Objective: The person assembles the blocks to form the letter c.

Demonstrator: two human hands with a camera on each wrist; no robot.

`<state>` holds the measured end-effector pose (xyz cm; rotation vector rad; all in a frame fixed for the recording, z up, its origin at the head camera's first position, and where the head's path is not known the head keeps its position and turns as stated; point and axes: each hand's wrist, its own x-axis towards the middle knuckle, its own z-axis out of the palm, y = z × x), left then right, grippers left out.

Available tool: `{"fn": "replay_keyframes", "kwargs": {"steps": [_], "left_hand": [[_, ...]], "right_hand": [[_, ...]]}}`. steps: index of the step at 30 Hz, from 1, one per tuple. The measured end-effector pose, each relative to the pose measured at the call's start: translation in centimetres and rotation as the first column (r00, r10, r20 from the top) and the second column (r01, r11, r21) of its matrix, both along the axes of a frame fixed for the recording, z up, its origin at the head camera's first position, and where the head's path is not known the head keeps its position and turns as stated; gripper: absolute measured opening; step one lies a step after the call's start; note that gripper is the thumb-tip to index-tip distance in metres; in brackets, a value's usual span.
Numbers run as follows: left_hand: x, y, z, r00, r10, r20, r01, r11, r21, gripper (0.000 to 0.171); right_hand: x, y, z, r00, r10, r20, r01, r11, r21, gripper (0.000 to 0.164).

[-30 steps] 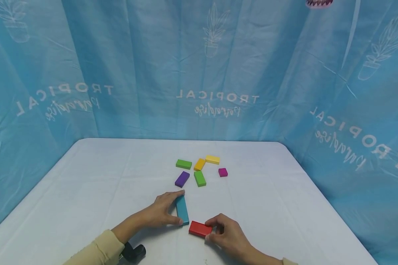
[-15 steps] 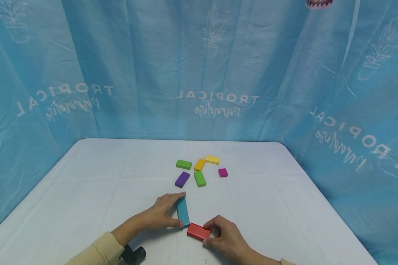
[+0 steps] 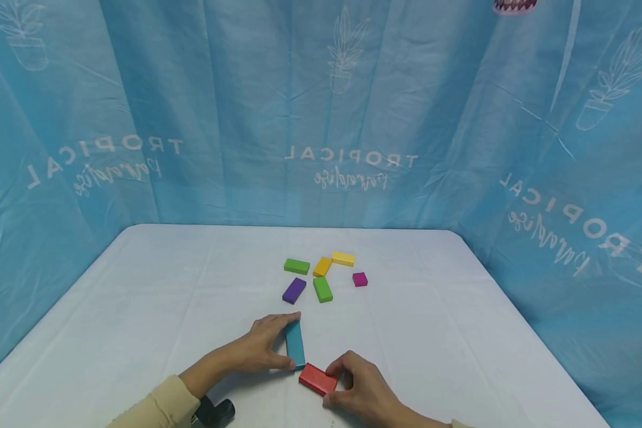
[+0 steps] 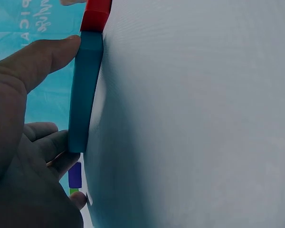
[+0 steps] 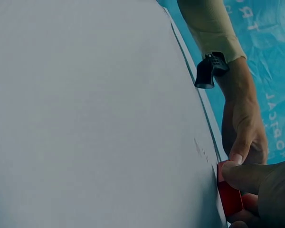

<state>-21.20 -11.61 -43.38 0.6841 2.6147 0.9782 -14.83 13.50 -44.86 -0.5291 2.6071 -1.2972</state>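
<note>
Left hand [image 3: 259,346] grips blue block [image 3: 295,345], right hand [image 3: 365,386] pinches red block [image 3: 317,379], both blocks between hands.

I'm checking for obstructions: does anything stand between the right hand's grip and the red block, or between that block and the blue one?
Nothing visible does. The right hand's grip pinches the red block, whose corner meets or nearly meets the near end of the blue block.

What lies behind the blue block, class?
Farther back you can see a purple block, two green blocks, an orange block, a yellow block and a magenta block. The left hand covers the far end of the blue block, hiding the spot just behind.
</note>
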Motion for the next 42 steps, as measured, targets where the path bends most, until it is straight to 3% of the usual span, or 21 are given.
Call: {"fn": "replay_keyframes", "kwargs": {"steps": [12,25,36,42], "left_hand": [[0.18,-0.14,0.2,0.999,-0.014,0.034,0.014,1.0,-0.011,0.091],[0.1,-0.29,0.24,0.999,-0.032,0.021,0.033,0.999,-0.014,0.092],[0.2,-0.28,0.2,0.999,-0.035,0.025,0.035,0.999,-0.014,0.092],[0.12,-0.7,0.28,0.997,-0.063,-0.038,0.063,0.998,0.002,0.087]], "right_hand": [[0.35,-0.47,0.02,0.998,0.054,-0.018,-0.053,0.999,0.005,0.037],[0.23,-0.74,0.09,0.998,0.058,-0.028,-0.058,0.998,0.021,0.038],[0.35,-0.88,0.15,0.999,0.039,0.023,-0.04,0.999,0.036,0.037],[0.37,-0.9,0.22,0.999,0.038,0.028,-0.039,0.999,0.035,0.037]]}}
